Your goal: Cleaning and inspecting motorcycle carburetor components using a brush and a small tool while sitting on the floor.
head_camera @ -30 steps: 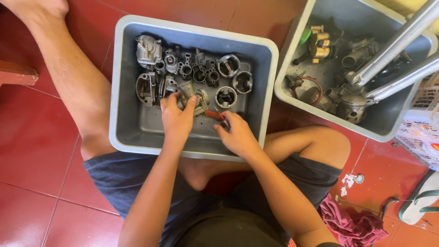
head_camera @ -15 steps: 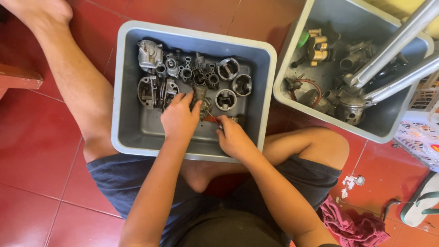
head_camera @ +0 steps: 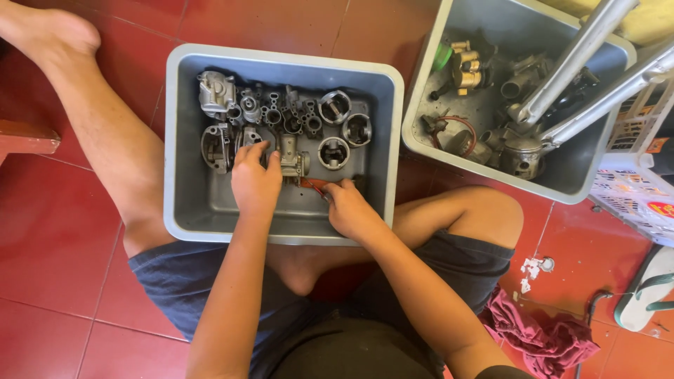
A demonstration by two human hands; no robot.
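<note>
Carburetor body (head_camera: 292, 160) stands in the grey tub (head_camera: 184, 210), just right of our left hand (head_camera: 254, 184), whose grip clamps it, long axis running near-to-far. Our right hand (head_camera: 349, 208), nearer us, seems closed on a red-handled tool (head_camera: 314, 185), its tip hidden.
</note>
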